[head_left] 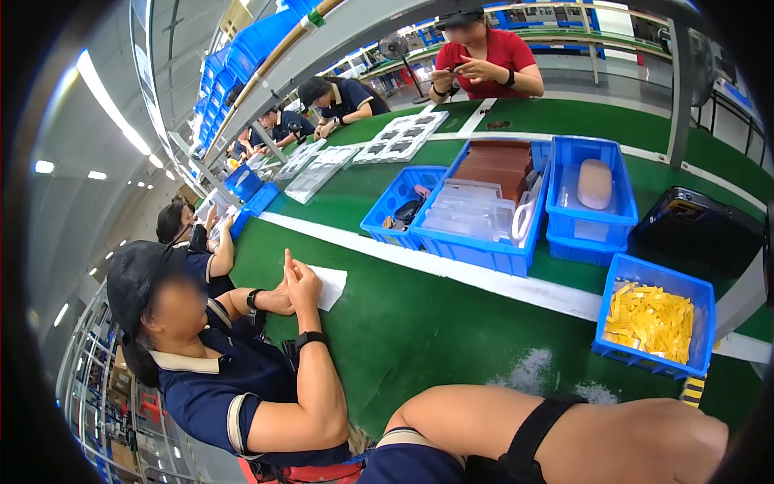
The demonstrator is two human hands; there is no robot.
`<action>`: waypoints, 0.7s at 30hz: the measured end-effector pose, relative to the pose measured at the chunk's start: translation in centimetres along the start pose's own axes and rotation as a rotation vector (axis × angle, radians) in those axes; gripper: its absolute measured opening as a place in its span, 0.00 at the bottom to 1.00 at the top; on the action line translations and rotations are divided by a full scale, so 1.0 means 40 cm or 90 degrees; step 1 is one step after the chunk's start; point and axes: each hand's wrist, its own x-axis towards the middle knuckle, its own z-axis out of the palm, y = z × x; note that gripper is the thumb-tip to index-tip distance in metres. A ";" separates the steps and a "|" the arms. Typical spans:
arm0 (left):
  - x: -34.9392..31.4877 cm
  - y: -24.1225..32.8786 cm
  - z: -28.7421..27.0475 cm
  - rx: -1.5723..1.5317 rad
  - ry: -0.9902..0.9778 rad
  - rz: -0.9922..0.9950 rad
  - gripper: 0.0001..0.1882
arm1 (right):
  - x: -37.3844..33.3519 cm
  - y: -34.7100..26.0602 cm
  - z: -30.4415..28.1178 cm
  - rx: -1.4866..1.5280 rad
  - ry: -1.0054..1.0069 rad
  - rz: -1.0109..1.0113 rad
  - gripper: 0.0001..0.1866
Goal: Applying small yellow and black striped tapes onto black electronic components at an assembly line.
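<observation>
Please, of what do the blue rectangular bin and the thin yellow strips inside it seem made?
Blue rectangular bin: probably moulded plastic, slightly glossy, given its even colour and stiff walls. Thin yellow strips: perhaps glossy film or coated paper; some shine.

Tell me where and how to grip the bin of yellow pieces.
Probably grip the blue bin by its near and left rims, coming from the near left: it is open on top, and a grey bar appears close on its right.
</observation>
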 end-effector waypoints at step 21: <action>-0.117 -0.137 -0.230 0.649 -0.410 -0.569 0.30 | 0.012 0.012 0.000 0.049 -0.013 -0.131 0.13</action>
